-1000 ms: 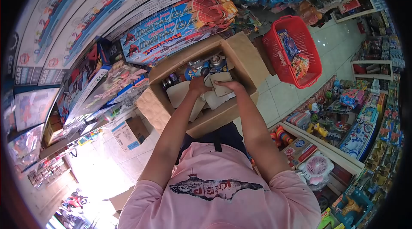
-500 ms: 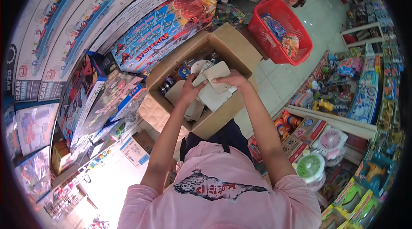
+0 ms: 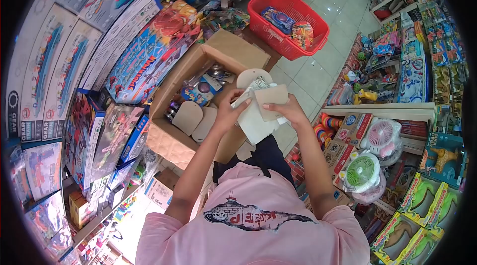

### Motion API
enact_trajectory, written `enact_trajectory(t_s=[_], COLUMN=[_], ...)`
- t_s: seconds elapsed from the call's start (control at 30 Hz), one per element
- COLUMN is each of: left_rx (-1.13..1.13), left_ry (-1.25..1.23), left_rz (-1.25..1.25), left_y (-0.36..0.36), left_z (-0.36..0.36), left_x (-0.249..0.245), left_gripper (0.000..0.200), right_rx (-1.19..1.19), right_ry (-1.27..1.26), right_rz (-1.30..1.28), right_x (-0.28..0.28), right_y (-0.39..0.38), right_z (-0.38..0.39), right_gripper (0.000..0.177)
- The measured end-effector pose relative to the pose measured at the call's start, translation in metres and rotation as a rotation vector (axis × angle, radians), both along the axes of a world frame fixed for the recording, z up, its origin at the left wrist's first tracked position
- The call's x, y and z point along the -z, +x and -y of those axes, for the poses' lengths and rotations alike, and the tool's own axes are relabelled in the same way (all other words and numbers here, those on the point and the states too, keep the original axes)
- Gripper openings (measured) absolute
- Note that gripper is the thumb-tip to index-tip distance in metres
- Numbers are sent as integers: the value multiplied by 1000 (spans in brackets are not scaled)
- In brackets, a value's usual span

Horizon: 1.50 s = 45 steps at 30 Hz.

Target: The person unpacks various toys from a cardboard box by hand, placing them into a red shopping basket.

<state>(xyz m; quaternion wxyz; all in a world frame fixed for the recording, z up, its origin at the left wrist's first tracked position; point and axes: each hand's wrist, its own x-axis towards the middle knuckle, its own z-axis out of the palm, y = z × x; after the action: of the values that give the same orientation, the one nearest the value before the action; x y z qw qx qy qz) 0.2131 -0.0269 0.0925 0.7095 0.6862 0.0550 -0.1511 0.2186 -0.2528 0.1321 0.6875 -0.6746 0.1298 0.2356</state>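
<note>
My left hand [image 3: 229, 112] is closed on a bundle of pale backing cards [image 3: 256, 125], with crumpled clear packaging [image 3: 259, 84] among them. One card at the far end of the bundle has a rounded top. My right hand [image 3: 289, 110] pinches a smaller off-white card [image 3: 271, 97] against the same bundle, thumb on top. Both hands are above the right side of an open cardboard box [image 3: 170, 141]. Inside it lie a blue toy package [image 3: 202, 88], dark shiny items [image 3: 171, 110] and more blank cards [image 3: 188, 117].
A red plastic basket [image 3: 293, 52] with a few packaged toys stands on the tiled floor [image 3: 335, 26] beyond the box. Large toy boxes [image 3: 144, 61] are stacked at the left. Shelves at the right hold toy fans [image 3: 361, 170] and boxed dinosaurs [image 3: 407, 237].
Both hands have lifted the cards up and rightward out of the box, toward my body. The view has turned, so the box and basket appear further left.
</note>
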Motion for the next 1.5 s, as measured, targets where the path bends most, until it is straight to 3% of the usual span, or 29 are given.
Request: enact_trajectory(t_s=[0.1,0.2,0.3,0.53,0.7,0.77,0.87,0.97,1.1,1.17,1.4,1.5], left_rx=[-8,-32,-38,87,51,13,-72,-75,-81,-91,-225,-176], left_ry=[31,-46,-231,-374,-173,-115,-226,-86,-170,-223,-158,-153], left_rz=[69,45,-100,-139,-73,-72,-45,-100,-117,-100,-24,7], left_y=[-1,0,3,28,51,62,83,108,150,177,281,334], left_z=[47,97,140,202,235,238,236,237,231,225,203,190], left_x=[8,32,3,1,-33,-27,4,-23,-8,10,2,12], left_gripper=[45,63,66,66,63,61,49,49,48,46,43,42], right_rx=[24,41,79,168,181,170,198,211,185,224,319,363], right_ry=[-6,-2,33,85,138,148,133,110,71,66,-29,-13], right_rz=[-20,-33,-40,-63,-23,-10,-49,-36,-19,-22,-46,-23], right_x=[12,20,21,21,14,13,4,8,17,17,12,22], right_y=[-1,0,7,17,38,51,69,92,132,160,241,265], right_z=[47,100,150,224,238,238,237,239,244,245,240,234], right_gripper=[56,57,57,56,55,55,55,56,57,58,57,58])
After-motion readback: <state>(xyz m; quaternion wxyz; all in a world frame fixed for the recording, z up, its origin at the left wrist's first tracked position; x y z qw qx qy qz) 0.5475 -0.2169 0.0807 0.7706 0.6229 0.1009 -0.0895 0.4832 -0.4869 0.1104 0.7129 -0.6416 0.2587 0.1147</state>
